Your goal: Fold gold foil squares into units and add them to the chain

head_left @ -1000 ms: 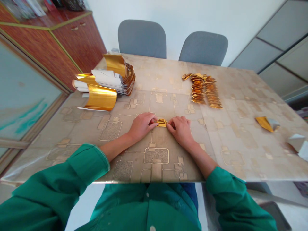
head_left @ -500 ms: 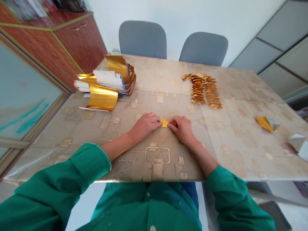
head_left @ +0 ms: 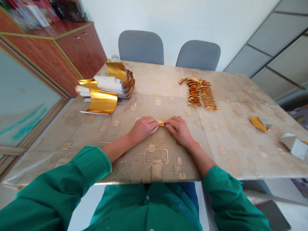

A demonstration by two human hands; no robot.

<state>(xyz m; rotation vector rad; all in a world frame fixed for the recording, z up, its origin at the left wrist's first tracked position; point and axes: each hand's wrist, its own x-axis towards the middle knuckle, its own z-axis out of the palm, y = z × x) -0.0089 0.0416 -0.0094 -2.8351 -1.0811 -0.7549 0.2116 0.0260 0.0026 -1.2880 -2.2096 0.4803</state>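
Observation:
A small folded piece of gold paper [head_left: 161,123] lies between my two hands, low over the patterned tablecloth [head_left: 134,166]. My left hand [head_left: 145,129] grips its left end, with the fingers pressed together. At the other end, my right hand [head_left: 178,131] pinches the paper between thumb and fingers. Only the middle strip of the paper shows; the fingers cover both ends.
Stacked gold and white paper sheets [head_left: 113,83] stand at the back left. Two rows of folded gold pieces [head_left: 202,94] lie back right. A gold-and-white scrap [head_left: 259,124] and a white folded paper [head_left: 292,144] rest far right. Grey chairs [head_left: 141,47] stand behind the table.
The gold paper between my hands shows as a thinner strip than before. My fingers have shifted slightly along it, the right hand flatter. The camera view has tilted a little.

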